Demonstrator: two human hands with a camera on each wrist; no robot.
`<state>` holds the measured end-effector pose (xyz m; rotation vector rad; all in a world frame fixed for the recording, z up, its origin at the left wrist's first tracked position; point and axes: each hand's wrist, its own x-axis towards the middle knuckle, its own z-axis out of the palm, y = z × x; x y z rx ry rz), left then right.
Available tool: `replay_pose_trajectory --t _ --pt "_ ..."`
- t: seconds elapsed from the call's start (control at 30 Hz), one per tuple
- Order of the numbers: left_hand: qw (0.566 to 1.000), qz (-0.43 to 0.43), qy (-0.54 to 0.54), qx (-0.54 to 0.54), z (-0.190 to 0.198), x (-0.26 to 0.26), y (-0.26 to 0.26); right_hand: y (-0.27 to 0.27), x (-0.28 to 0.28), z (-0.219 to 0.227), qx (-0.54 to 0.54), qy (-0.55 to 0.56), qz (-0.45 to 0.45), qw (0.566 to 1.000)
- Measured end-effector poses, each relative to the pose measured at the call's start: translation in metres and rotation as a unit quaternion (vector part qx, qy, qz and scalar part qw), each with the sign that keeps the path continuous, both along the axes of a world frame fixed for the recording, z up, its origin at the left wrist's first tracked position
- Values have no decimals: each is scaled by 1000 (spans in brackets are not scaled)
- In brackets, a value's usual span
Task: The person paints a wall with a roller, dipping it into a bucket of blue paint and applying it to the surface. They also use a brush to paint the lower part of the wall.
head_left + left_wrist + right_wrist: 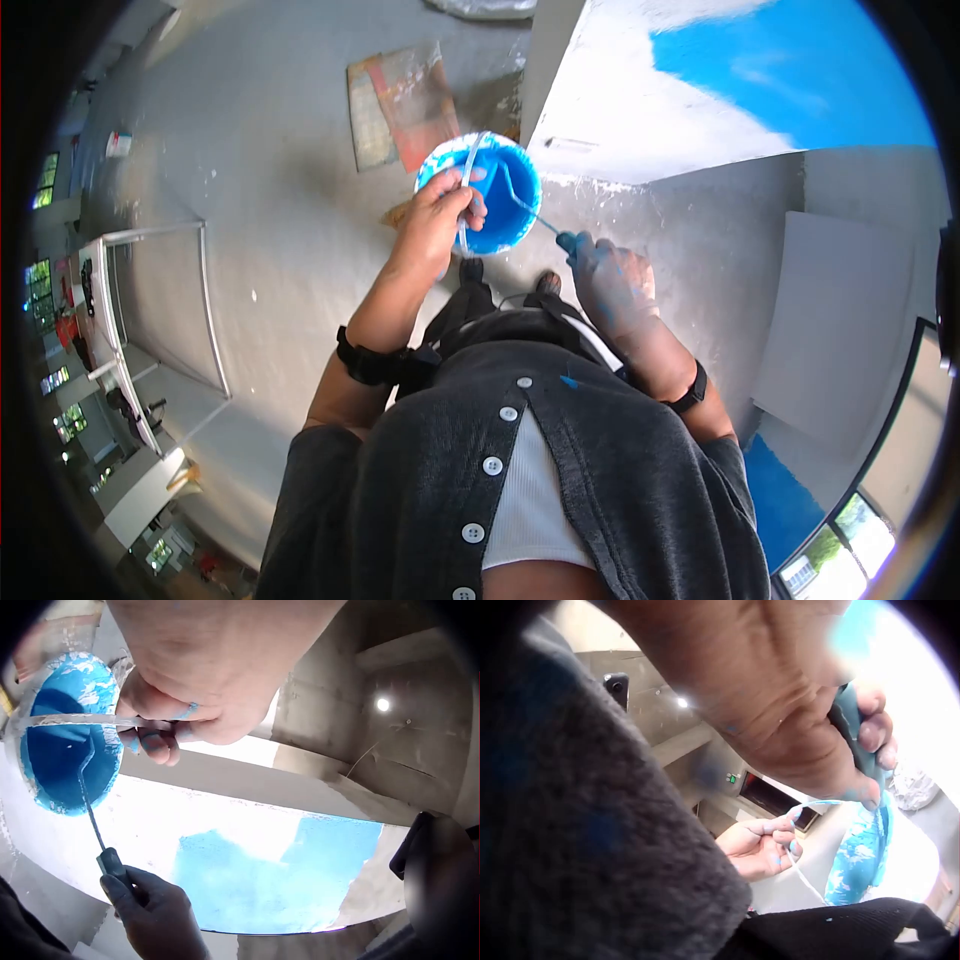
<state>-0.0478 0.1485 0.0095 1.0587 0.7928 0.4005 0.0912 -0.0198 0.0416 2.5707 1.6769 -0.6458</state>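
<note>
A white bucket (530, 205), its inside coated in blue paint, hangs in front of me by its handle (470, 160). My left hand (432, 228) grips that handle over the opening, its fingers curled round it in the left wrist view. My right hand (617, 288), smeared with paint, holds a paint roller by its blue-green grip (847, 720). The roller's bent wire frame (88, 806) reaches down into the bucket. Its head blends with the blue inside and is hard to make out. Blue paint marks the fingers of both hands.
A white panel (610, 110) with a blue painted area (790, 75) stands at the right, close to the bucket. Stained boards (410, 110) lie on the grey floor beyond it. To the left is a metal frame (207, 300). Another white panel (825, 320) leans at the right.
</note>
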Motion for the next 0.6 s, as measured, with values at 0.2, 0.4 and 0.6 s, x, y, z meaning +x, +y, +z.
replay_pose_trajectory --t 0.2,0.4,0.6 --pt "998 14 -38 -38 35 17 -1 -48 3 8 144 -24 -56 988" --pt "981 -32 -185 -52 100 43 4 -87 6 34 219 -23 -161 962" --pt "949 -78 -303 -45 174 73 8 -88 22 66 397 -53 -247 882"
